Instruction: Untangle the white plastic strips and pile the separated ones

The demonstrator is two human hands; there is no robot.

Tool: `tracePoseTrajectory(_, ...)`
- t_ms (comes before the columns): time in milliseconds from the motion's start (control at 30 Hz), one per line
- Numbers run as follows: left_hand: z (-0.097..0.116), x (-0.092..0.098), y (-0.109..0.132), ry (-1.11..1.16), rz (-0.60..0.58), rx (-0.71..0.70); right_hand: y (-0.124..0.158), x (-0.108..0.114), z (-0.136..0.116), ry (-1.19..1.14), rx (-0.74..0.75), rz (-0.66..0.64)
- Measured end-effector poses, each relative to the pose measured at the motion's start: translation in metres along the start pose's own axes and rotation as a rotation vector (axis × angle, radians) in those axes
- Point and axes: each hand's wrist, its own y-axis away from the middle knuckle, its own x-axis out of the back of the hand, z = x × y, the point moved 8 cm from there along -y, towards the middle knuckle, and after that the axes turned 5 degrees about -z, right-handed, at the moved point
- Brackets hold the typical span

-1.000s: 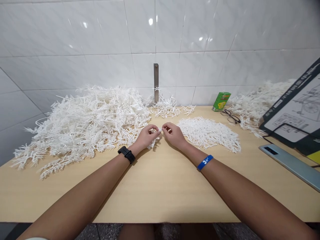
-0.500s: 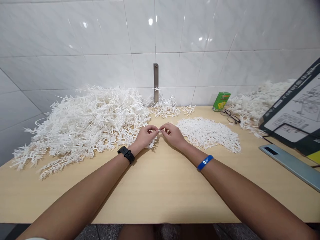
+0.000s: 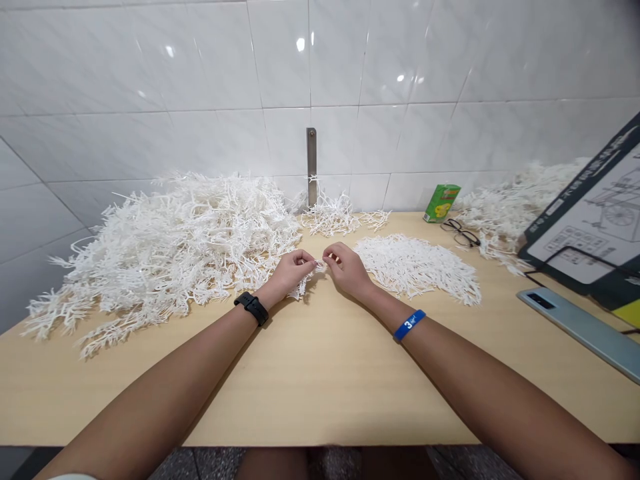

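Observation:
My left hand pinches a white branched plastic piece, its thin twigs showing below the fingers. Just to the right, my right hand has thumb and forefinger pressed together at a thin white end; whether it is still joined to the branched piece I cannot make out. A large heap of white branched plastic pieces lies beside my left hand. To the right of my right hand spreads a flat pile of small white slivers.
Against the tiled wall stand a metal bracket and a few white branched scraps. On the right are a green box, eyeglasses, another white heap, a phone and a leaning printed carton.
My right hand has shifted slightly right and up, so the gap between the two hands' fingertips is a little wider. My left hand stays nearly in place.

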Motion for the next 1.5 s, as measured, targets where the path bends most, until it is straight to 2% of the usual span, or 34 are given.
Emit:
tracePoseTrajectory(133, 0.005, -0.008, 0.003, 0.010, -0.096, 0.024, 0.000, 0.003, -0.003, -0.013, 0.019, 0.028)
tracePoseTrajectory(233, 0.007, -0.012, 0.004, 0.028, -0.125, 0.039, 0.001, 0.004, -0.007, -0.006, 0.045, 0.040)
tracePoseTrajectory(500, 0.003, -0.009, 0.003, 0.100, -0.068, 0.053, 0.001, -0.004, 0.003, -0.066, -0.058, -0.053)
tracePoseTrajectory(667, 0.003, -0.006, 0.004, 0.067, -0.025, 0.066, 0.002, -0.014, 0.000, -0.059, -0.046, -0.175)
tracePoseTrajectory(800, 0.000, -0.005, 0.003, 0.005, -0.008, 0.071, 0.003, -0.016, -0.001, -0.037, -0.037, -0.206)
tracePoseTrajectory(1033, -0.002, -0.001, 0.002, -0.054, 0.001, 0.071, 0.001, -0.007, 0.007, 0.041, -0.100, -0.091)
tracePoseTrajectory(1167, 0.000, 0.001, 0.002, 0.026, 0.007, 0.039, 0.003, 0.015, 0.017, 0.267, -0.195, 0.108)
tracePoseTrajectory(1267, -0.005, 0.000, 0.002, 0.153, -0.010, 0.080, 0.007, 0.028, 0.020, 0.323, -0.238, 0.225)
tracePoseTrajectory(1333, -0.011, 0.000, 0.001, 0.210, -0.018, 0.118, 0.006, 0.027, 0.017, 0.277, -0.220, 0.223)
tracePoseTrajectory(1500, -0.015, 0.000, -0.001, 0.253, -0.015, 0.122, 0.001, 0.007, 0.002, 0.118, -0.087, 0.050)
